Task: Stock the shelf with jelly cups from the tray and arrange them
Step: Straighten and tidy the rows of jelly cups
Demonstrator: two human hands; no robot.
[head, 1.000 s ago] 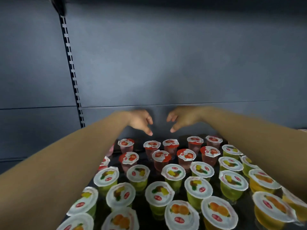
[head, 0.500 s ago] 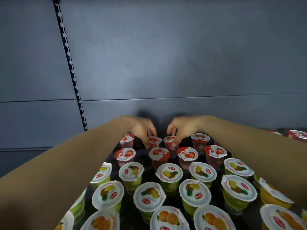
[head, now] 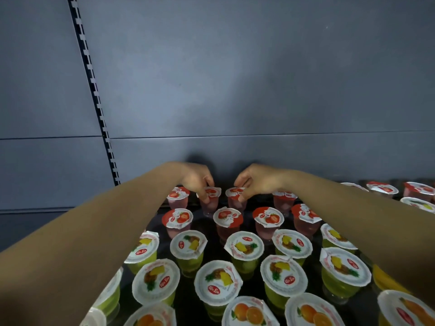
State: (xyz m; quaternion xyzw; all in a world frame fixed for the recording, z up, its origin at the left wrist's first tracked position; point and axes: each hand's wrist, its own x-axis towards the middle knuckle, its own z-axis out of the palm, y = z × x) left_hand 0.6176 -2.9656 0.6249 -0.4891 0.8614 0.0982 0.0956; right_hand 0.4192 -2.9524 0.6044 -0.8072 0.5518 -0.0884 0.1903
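A second ago both hands hung spread above the far row with nothing in them; now they have come down onto it. The left hand (head: 196,181) pinches the rim of a red cup (head: 210,196) in the far row, fingers curled over its lid. The right hand (head: 255,182) pinches the neighbouring red cup (head: 235,196) just to the right of it in the same way. Each grip is therefore closed on a cup, though whether either cup has left its footing cannot be told.

Both cups stand at the far middle of the dark shelf (head: 200,307), close to the grey back panel (head: 235,78). Nearer rows hold more red cups, then green cups (head: 217,282), then orange cups (head: 248,312) at the near edge. More red cups (head: 381,189) stand at far right.

The reach has turned into a grasp, so this looks like arranging: the two cups are probably about to be shifted or straightened. No tray can be made out.
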